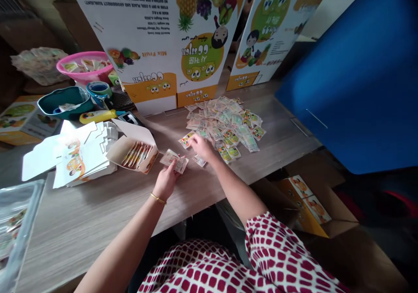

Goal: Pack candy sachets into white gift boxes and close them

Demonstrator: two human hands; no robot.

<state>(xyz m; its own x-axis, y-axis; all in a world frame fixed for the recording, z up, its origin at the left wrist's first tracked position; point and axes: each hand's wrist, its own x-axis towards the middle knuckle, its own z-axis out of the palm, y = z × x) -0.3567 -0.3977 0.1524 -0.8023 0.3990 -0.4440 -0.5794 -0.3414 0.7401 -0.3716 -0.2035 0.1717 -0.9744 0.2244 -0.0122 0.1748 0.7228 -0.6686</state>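
From up at the head, looking down, I see little flat packets all over this spot on the table (120, 206). A big loose pile of packets (225, 121) lies in front of the hands, before the tall printed cardboard (150, 58). More stand in a row inside the small white box (133, 133), just left of the left hand (166, 184).

I think each packet is very light and thin. The wrap looks shiny, so it may be slippery, and it may bend a bit. What is inside could snap if squeezed hard (I can't see inside, so that's a guess). The best place to hold one is by its flat edge, with a thumb on top and fingers below.

The left hand does just that. It is closed on a few held packets (170, 156), thumb pressed on top, with hardly any gap.

The right hand (201, 148) has its fingertips bent close together at the edge of a bright packet (185, 140) by the pile. They seem to touch it, but I can't tell if they pinch it. Another loose packet (199, 160) lies between the two hands.
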